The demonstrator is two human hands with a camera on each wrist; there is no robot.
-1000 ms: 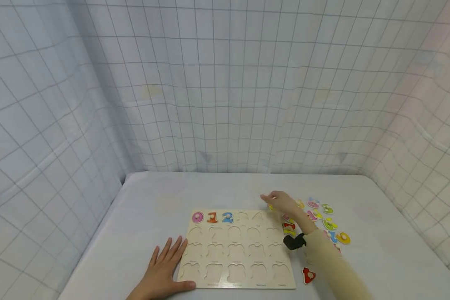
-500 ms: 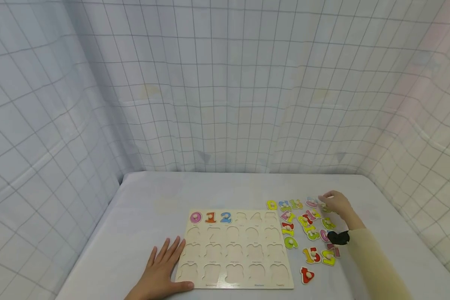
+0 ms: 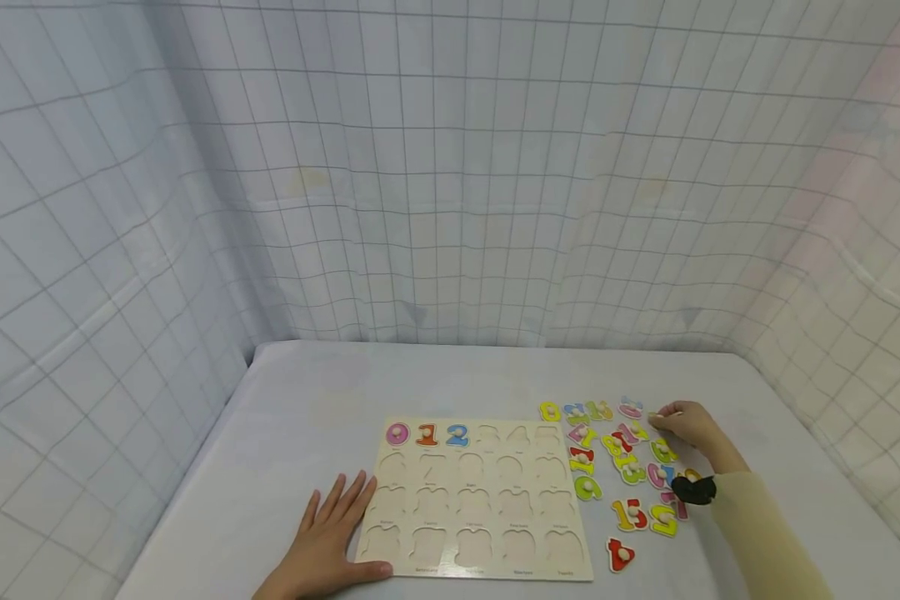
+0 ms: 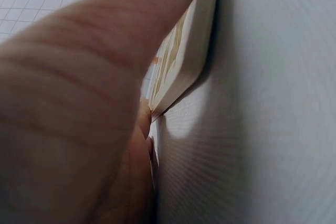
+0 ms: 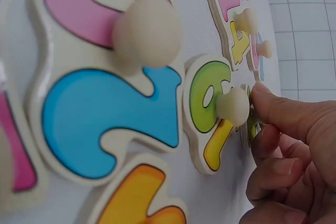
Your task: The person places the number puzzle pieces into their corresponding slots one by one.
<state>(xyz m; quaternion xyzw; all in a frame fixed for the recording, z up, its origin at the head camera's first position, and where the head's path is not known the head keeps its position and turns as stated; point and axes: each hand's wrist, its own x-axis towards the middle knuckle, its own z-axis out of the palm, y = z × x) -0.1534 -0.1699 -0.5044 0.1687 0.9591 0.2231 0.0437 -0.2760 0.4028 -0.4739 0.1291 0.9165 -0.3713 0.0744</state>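
Observation:
A wooden number puzzle board (image 3: 495,482) lies on the white table, with a pink 0 (image 3: 397,434), an orange 1 (image 3: 426,435) and a blue 2 (image 3: 457,436) seated in its top row. My left hand (image 3: 321,542) rests spread at the board's left side, its thumb along the lower left corner. At the far right, my right hand (image 3: 690,425) pinches a green number puzzle piece (image 5: 253,125) between thumb and fingers; most of that piece is hidden by the hand. Close to it in the right wrist view are a 16 piece (image 5: 202,100) and a 20 piece (image 5: 86,129).
Several knobbed number pieces lie scattered right of the board, among them a red 4 (image 3: 621,555), a 15 piece (image 3: 630,515) and a green 6 (image 3: 588,488). A white gridded curtain (image 3: 495,208) surrounds the table's back and sides.
My right hand has moved from above the board's top right corner rightward to the far right pieces, where its fingers have closed on the green piece. The left hand stays in place.

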